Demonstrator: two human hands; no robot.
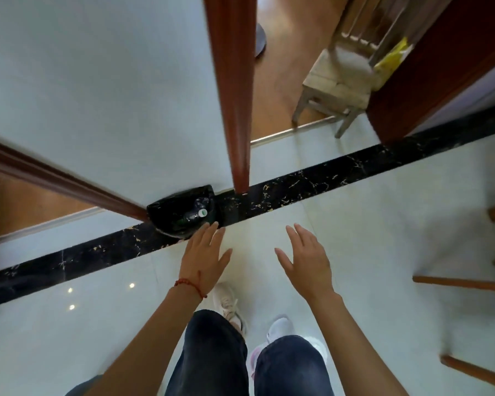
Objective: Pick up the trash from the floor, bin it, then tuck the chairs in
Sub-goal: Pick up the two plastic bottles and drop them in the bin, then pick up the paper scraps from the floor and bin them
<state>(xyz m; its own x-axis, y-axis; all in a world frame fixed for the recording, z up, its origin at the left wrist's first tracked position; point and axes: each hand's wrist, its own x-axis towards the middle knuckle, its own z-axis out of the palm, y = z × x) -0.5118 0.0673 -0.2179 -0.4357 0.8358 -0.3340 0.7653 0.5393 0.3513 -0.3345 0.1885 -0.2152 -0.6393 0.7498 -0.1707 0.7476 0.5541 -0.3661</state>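
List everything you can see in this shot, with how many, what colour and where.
bin: one, black liner, against the wall corner
bottle: one, clear, inside the bin
chair: one, pale wood, through the doorway
yellow bag: one, beside that chair
wooden legs: several, brown, right edge
floor strip: one, black marble, along the wall
left hand: open, red string bracelet, near the bin
right hand: open, empty

A pale glossy tiled floor (pixel 355 224) is crossed by a black marbled strip (pixel 297 184). A black-lined bin (pixel 180 212) stands on the strip against the wall. A pale wooden chair (pixel 335 84) stands in the doorway beyond, and 2 white shoes (pixel 226 302) rest on the tiles.
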